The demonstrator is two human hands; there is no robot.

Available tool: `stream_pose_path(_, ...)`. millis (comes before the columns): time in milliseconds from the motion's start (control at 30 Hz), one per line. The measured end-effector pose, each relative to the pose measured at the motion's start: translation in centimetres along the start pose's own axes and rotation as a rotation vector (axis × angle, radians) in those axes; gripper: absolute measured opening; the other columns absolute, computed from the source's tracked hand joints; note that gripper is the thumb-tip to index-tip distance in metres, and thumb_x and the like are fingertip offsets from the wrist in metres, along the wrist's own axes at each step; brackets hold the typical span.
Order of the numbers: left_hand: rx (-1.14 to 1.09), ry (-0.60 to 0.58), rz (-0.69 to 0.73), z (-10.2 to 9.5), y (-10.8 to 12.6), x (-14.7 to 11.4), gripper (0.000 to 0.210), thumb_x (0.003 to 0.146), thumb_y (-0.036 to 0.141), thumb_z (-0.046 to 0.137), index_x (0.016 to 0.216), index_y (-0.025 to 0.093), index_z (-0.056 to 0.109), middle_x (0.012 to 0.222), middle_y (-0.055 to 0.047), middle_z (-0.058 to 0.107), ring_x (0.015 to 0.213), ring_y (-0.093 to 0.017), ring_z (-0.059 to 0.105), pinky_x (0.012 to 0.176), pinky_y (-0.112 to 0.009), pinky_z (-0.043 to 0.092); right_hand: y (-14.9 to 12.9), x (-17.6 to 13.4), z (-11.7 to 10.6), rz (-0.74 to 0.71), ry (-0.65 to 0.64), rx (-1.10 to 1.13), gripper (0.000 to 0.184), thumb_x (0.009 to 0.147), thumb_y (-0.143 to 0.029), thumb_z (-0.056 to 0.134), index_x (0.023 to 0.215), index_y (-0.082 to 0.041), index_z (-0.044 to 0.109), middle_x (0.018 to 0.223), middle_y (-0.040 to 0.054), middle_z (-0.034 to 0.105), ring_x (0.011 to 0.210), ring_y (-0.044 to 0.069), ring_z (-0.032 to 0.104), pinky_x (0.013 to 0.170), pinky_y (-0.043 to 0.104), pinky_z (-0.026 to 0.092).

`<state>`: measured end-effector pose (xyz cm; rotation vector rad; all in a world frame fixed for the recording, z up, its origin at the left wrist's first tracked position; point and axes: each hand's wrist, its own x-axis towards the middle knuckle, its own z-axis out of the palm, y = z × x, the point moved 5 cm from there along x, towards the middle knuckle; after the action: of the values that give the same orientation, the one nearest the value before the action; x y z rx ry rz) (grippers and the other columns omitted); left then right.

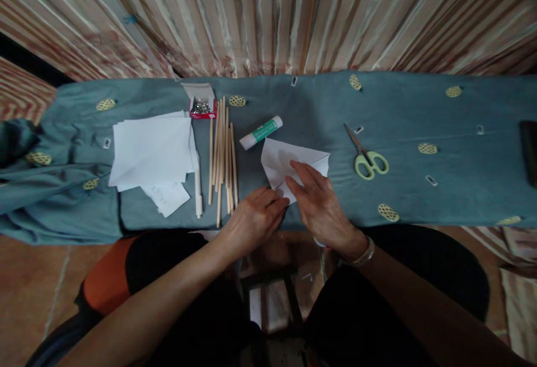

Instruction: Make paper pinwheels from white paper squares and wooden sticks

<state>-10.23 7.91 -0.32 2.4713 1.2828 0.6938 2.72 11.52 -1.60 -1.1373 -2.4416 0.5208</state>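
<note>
Head view looks straight down, and the person's forearms fill the lower half of the frame, hiding most of the floor and a dark stool frame at bottom centre. A dark object at the far right edge is cut off and cannot be made out; small tags scattered on the cloth are too tiny to read.

Striped curtain fabric (293,14) runs across the whole top of the frame. Below it the tabletop (440,188) stretches across the middle, covered in a blue-grey cloth with yellow oval motifs.

Left of centre lies a stack of white paper sheets (151,151), and beside it to the right a row of wooden sticks (222,154). Above the sticks sits a small red box of pins (202,107). A glue stick (260,132) lies tilted just above centre, and green-handled scissors (364,154) lie right of centre, well apart from the hands.

At centre a folded white paper (279,163) rests on the cloth. The right hand (321,205) lies flat on it, fingers spread and pressing down, gripping nothing. The left hand (254,219) is loosely curled, fingertips touching the paper's lower edge.
</note>
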Motion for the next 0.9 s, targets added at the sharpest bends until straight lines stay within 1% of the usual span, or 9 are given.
stream_pose_path(100, 0.005, -0.001, -0.010, 0.0, 0.0, 0.0, 0.019, 0.093, 0.014, 0.048, 0.100, 0.011, 0.065, 0.085, -0.009, 0.065, 0.081, -0.020, 0.061, 0.072, -0.032, 0.056, -0.2, -0.3, 0.5, -0.010, 0.024, 0.020, 0.055, 0.088, -0.004, 0.038, 0.136, -0.031, 0.044, 0.148, 0.0068, 0.046, 0.141, 0.028, 0.037, 0.111, 0.053, 0.037)
stream_pose_path(167, 0.006, -0.005, -0.014, 0.0, 0.0, 0.1, 0.019, 0.094, 0.015, 0.048, 0.100, 0.010, 0.065, 0.085, -0.009, 0.065, 0.082, -0.020, 0.061, 0.073, -0.033, 0.055, -0.4, -0.3, 0.7, -0.024, 0.031, 0.018, 0.055, 0.088, -0.003, 0.036, 0.136, -0.028, 0.044, 0.147, 0.0082, 0.047, 0.140, 0.028, 0.038, 0.111, 0.053, 0.038)
stream_pose_path(267, 0.020, -0.019, -0.011, 0.0, 0.0, 0.1, 0.019, 0.093, 0.018, 0.050, 0.101, 0.010, 0.065, 0.085, -0.009, 0.064, 0.082, -0.021, 0.060, 0.073, -0.035, 0.055, -0.6, 0.0, 0.7, -0.044, 0.022, -0.024, 0.054, 0.086, -0.002, 0.036, 0.133, -0.026, 0.048, 0.146, 0.0091, 0.049, 0.139, 0.027, 0.040, 0.110, 0.051, 0.039)
stream_pose_path(367, 0.039, -0.017, -0.008, 0.0, -0.1, 0.0, 0.018, 0.092, 0.019, 0.052, 0.102, 0.011, 0.065, 0.086, -0.009, 0.064, 0.082, -0.021, 0.060, 0.073, -0.035, 0.054, -0.4, 0.3, -0.2, -0.025, 0.012, -0.046, 0.048, 0.084, -0.002, 0.038, 0.124, -0.021, 0.056, 0.144, 0.0121, 0.049, 0.136, 0.028, 0.043, 0.109, 0.051, 0.040)
stream_pose_path(467, 0.056, -0.002, 0.005, 0.1, -0.2, 0.0, 0.017, 0.093, 0.018, 0.052, 0.101, 0.011, 0.065, 0.089, -0.010, 0.065, 0.083, -0.021, 0.060, 0.073, -0.035, 0.053, 0.6, 0.7, -1.5, 0.005, 0.038, -0.010, 0.043, 0.084, -0.006, 0.041, 0.120, -0.020, 0.060, 0.145, 0.0120, 0.048, 0.134, 0.028, 0.045, 0.110, 0.049, 0.040)
stream_pose_path(533, 0.081, 0.008, 0.025, 0.1, -0.1, 0.1, 0.018, 0.093, 0.018, 0.052, 0.101, 0.011, 0.066, 0.088, -0.010, 0.066, 0.083, -0.021, 0.060, 0.072, -0.035, 0.052, 1.9, 1.2, -2.5, 0.028, 0.097, 0.013, 0.045, 0.086, -0.009, 0.041, 0.127, -0.017, 0.057, 0.144, 0.0126, 0.049, 0.134, 0.027, 0.045, 0.110, 0.049, 0.040)
stream_pose_path(633, 0.125, -0.002, 0.049, 0.0, -0.2, 0.3, 0.017, 0.092, 0.018, 0.053, 0.100, 0.012, 0.067, 0.086, -0.008, 0.066, 0.082, -0.021, 0.060, 0.071, -0.034, 0.049, 4.1, 2.0, -3.3, 0.081, 0.153, -0.050, 0.047, 0.091, -0.016, 0.041, 0.137, -0.012, 0.049, 0.140, 0.0164, 0.052, 0.133, 0.030, 0.045, 0.110, 0.052, 0.038)
stream_pose_path(767, 0.220, -0.027, 0.040, -0.7, -1.1, 0.7, 0.017, 0.092, 0.019, 0.053, 0.097, 0.017, 0.069, 0.090, -0.007, 0.066, 0.083, -0.020, 0.058, 0.070, -0.033, 0.045, 5.5, 2.2, -4.1, 0.114, 0.144, -0.124, 0.042, 0.095, -0.025, 0.041, 0.130, -0.008, 0.056, 0.126, 0.0193, 0.063, 0.120, 0.032, 0.057, 0.102, 0.050, 0.046)
stream_pose_path(900, 0.320, 0.012, 0.019, -1.5, -2.9, 1.4, 0.017, 0.090, 0.016, 0.054, 0.095, 0.017, 0.070, 0.094, -0.008, 0.066, 0.087, -0.022, 0.057, 0.073, -0.035, 0.045, 5.3, 0.6, -5.3, 0.157, 0.133, -0.122, 0.033, 0.094, -0.027, 0.044, 0.115, -0.013, 0.066, 0.106, 0.0142, 0.073, 0.099, 0.029, 0.068, 0.088, 0.043, 0.053)
